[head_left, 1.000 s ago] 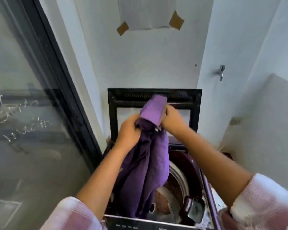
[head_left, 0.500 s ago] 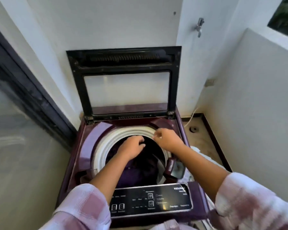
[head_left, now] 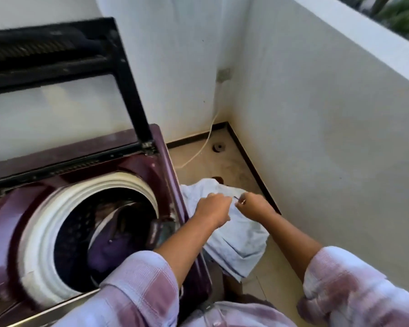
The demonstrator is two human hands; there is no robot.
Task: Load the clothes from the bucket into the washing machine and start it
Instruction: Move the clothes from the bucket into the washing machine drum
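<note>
The maroon top-loading washing machine point(head_left: 168, 161) fills the left of the head view, its black-framed lid point(head_left: 118, 67) standing open. A purple garment point(head_left: 109, 251) lies inside the drum. To the right of the machine a light blue garment point(head_left: 241, 239) lies heaped over the bucket, which is hidden under it. My left hand point(head_left: 213, 210) and my right hand point(head_left: 255, 205) are both over the top of this blue cloth with fingers curled, gripping it. The picture is blurred by motion.
A white parapet wall point(head_left: 316, 138) closes off the right side, meeting the back wall at a corner. A white cable point(head_left: 208, 138) runs down the corner to the tiled floor point(head_left: 224, 164), near a small dark drain.
The purple garment went down into the drum and both hands let it go. My view swung right, and both hands moved out of the drum onto the light blue garment.
</note>
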